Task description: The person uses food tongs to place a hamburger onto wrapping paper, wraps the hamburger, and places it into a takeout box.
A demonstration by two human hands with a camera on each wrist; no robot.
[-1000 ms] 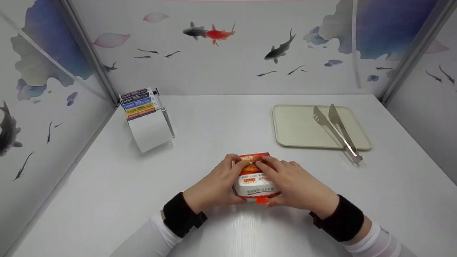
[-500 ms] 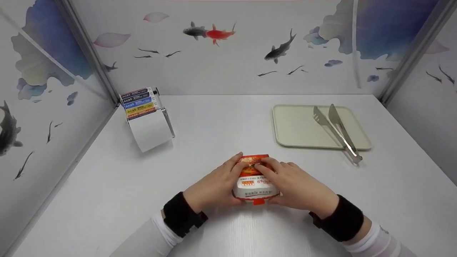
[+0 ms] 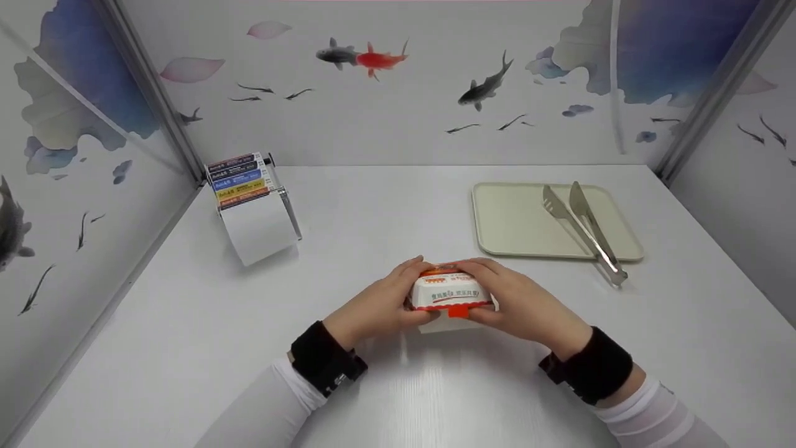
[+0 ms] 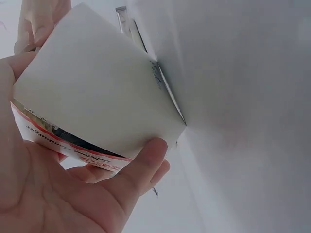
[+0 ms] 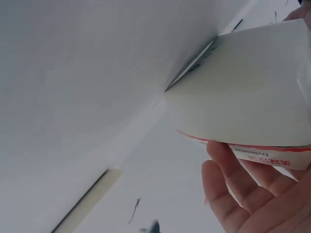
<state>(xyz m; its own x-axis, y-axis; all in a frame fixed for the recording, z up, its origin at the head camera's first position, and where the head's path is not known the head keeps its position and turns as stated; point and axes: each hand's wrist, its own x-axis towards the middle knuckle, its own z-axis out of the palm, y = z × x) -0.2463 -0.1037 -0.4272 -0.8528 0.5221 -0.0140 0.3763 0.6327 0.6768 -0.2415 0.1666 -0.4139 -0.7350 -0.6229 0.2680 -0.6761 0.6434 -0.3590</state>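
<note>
Two hands: left hand (image 3: pixel 373 309) and right hand (image 3: pixel 522 303) grip one box (image 3: pixel 452 297), fingers curled round its ends.
Box: white carton, red print, lifted between the fingertips, lid side tilted toward the person, probably for a look at it.
Beyond the right fingers: tongs (image 3: pixel 584 229) across a tray (image 3: pixel 510 221).
Beyond the left fingers: roll (image 3: pixel 255 218).
</note>
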